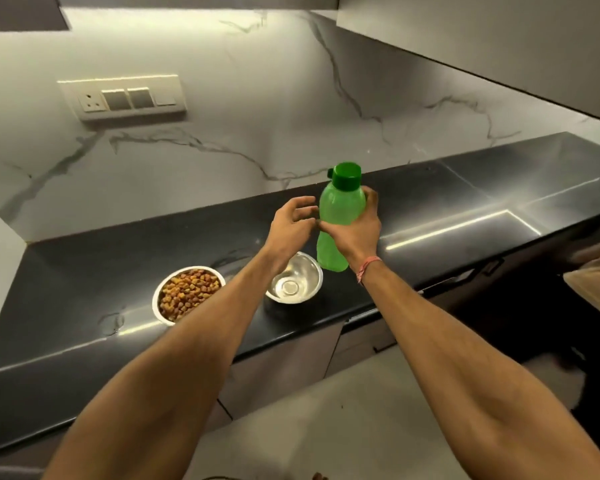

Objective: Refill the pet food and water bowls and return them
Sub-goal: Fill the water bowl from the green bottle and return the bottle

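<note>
The bottle (340,216), green with a darker green cap (344,174) closed on top, is being held upright in the air above the counter (447,202), over the right edge of the empty bowl (293,278). The right hand (357,233) is gripping it around the middle, thumb curling across the near side and fingers wrapping round the far side, one fingertip showing past the right shoulder of the bottle. A pinkish thread band (368,268) is sitting on that wrist.

The left hand (291,225) is hovering just left of the bottle with fingers loosely curled and slightly spread, holding nothing; its fingertips are lying close to the bottle and the right thumb, and I cannot tell whether they are touching.

Below the hands, the empty bowl, shiny steel, is resting on the counter near its front edge, partly hidden by the left forearm. Just to its left the food bowl (187,292) is sitting on the counter too, filled with brown and orange kibble (184,289); the two bowls are standing near each other, and the forearm is covering the gap between them.

The counter is black and glossy, reflecting a light strip. Behind it a white marble wall (257,109) is rising, carrying a switch panel (122,98) at far left. A cabinet (482,46) is hanging overhead on the right.
</note>
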